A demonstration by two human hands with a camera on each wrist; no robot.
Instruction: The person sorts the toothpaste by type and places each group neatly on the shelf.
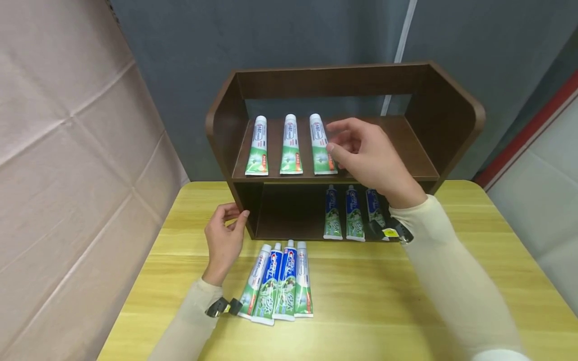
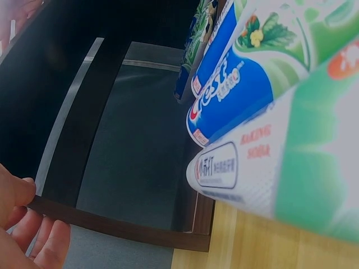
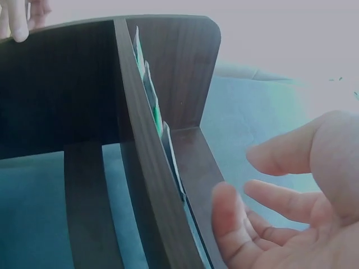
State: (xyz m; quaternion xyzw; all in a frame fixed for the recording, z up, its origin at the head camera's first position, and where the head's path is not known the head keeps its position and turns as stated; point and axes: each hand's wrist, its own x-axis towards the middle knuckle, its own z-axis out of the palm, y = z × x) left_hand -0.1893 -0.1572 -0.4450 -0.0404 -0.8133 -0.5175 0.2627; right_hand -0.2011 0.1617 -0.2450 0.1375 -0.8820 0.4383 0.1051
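A dark brown two-tier shelf (image 1: 331,81) stands on the table. Its upper board bears three white-and-green toothpaste tubes, caps to the back: a left one (image 1: 257,146), a middle one (image 1: 291,145) and a right one (image 1: 321,145). My right hand (image 1: 368,153) is beside the right tube, thumb and fingers spread apart with nothing between them in the right wrist view. Down at the shelf's left side panel, my left hand (image 1: 225,240) grips the front edge, thumb on the inner face and fingers outside. Three blue-and-green toothpaste tubes (image 1: 354,215) lie at the right of the lower tier, one partly behind my right wrist.
In front of the shelf, several toothpaste tubes lie side by side on the wooden table (image 1: 361,301): two blue-and-green ones (image 1: 285,286) between two white-and-green ones (image 1: 303,281). My left forearm passes close by them. A grey curtain (image 1: 180,100) hangs behind the shelf.
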